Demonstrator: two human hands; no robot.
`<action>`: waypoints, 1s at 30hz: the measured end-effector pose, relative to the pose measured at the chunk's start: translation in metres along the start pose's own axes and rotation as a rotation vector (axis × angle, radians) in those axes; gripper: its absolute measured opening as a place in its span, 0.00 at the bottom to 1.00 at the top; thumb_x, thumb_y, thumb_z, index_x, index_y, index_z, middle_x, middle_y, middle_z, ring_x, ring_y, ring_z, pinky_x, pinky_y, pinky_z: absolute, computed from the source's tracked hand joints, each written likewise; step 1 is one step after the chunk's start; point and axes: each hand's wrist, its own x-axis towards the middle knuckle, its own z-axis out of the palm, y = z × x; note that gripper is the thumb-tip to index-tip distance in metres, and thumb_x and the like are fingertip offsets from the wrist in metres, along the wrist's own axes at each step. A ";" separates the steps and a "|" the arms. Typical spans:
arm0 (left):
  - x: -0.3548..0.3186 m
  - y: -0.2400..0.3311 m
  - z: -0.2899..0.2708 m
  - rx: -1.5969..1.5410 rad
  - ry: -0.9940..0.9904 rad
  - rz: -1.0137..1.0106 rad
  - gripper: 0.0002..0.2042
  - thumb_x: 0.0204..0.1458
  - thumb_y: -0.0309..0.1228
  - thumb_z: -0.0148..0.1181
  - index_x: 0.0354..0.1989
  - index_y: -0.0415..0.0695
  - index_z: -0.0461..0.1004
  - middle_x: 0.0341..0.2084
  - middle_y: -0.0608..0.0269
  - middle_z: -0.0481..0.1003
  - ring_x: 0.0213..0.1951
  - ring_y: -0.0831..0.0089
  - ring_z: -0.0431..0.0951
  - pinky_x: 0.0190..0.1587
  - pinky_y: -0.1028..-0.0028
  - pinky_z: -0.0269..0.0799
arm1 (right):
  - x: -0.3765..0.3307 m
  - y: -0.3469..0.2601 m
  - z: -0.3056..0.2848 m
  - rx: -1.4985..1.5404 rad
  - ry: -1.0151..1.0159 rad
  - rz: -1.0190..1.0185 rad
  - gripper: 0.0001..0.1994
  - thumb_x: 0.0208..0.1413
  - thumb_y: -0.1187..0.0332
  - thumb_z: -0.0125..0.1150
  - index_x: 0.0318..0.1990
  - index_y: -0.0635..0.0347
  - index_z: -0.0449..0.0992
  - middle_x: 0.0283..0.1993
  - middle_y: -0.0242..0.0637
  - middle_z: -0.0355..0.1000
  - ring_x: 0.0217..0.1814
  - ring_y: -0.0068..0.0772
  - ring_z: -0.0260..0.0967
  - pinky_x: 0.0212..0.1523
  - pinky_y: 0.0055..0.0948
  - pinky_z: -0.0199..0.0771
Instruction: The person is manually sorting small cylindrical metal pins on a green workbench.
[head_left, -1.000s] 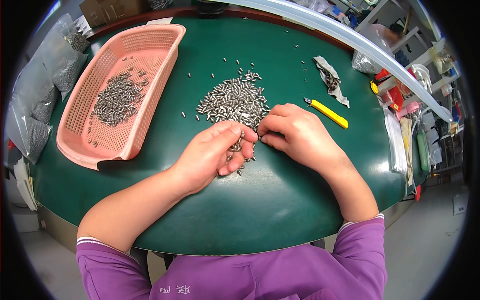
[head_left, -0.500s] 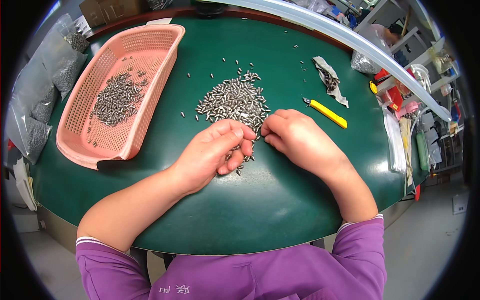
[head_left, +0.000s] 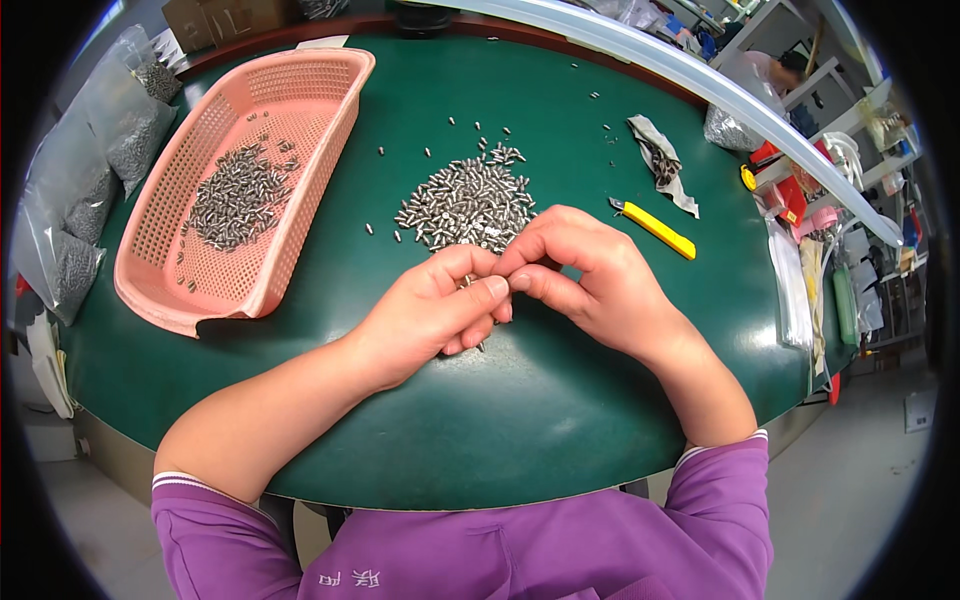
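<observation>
A heap of small, bullet-shaped metal parts lies on the green tabletop, just beyond my hands. At the heap's near edge my left hand is closed, its fingers curled and the thumb near the index finger. A bit of metal shows in the gap of that hand; I cannot tell whether it is held or lies on the table behind. My right hand is pinched, thumb against index finger, and its fingertips meet those of the left. Whatever sits between the fingertips is hidden.
To the left, a pink perforated basket holds more metal parts. Beyond it stand clear bags of parts. A yellow utility knife and a crumpled grey strip lie at right. A pale curved bar crosses the upper right.
My right hand has moved left from the heap's right edge, bringing its fingertips against my left hand's. The left hand's fingers have drawn closer together.
</observation>
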 end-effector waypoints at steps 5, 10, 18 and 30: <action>-0.001 0.001 0.003 0.012 0.053 -0.027 0.08 0.60 0.34 0.47 0.40 0.43 0.67 0.26 0.69 0.70 0.21 0.87 0.64 0.20 0.85 0.57 | -0.002 -0.003 0.000 0.043 -0.006 0.035 0.05 0.50 0.76 0.61 0.35 0.61 0.77 0.32 0.33 0.73 0.37 0.30 0.70 0.38 0.27 0.71; -0.001 0.000 -0.002 -0.066 0.021 0.003 0.06 0.60 0.32 0.46 0.38 0.44 0.68 0.26 0.68 0.70 0.21 0.86 0.64 0.19 0.85 0.56 | 0.001 -0.001 -0.005 -0.153 0.045 0.076 0.06 0.48 0.75 0.59 0.35 0.59 0.75 0.32 0.38 0.72 0.37 0.41 0.70 0.39 0.34 0.71; 0.001 0.002 -0.002 -0.125 0.038 -0.008 0.09 0.61 0.34 0.43 0.37 0.43 0.68 0.25 0.64 0.70 0.19 0.83 0.62 0.18 0.84 0.54 | -0.006 0.009 -0.004 -0.421 -0.127 0.076 0.07 0.44 0.72 0.63 0.32 0.58 0.74 0.31 0.37 0.70 0.38 0.41 0.69 0.39 0.36 0.70; 0.000 0.002 -0.002 -0.152 0.031 -0.001 0.10 0.61 0.34 0.42 0.35 0.42 0.68 0.25 0.62 0.70 0.19 0.83 0.62 0.18 0.84 0.54 | -0.007 0.009 -0.002 -0.503 -0.167 0.066 0.05 0.46 0.72 0.60 0.30 0.59 0.72 0.30 0.37 0.69 0.37 0.41 0.68 0.38 0.36 0.69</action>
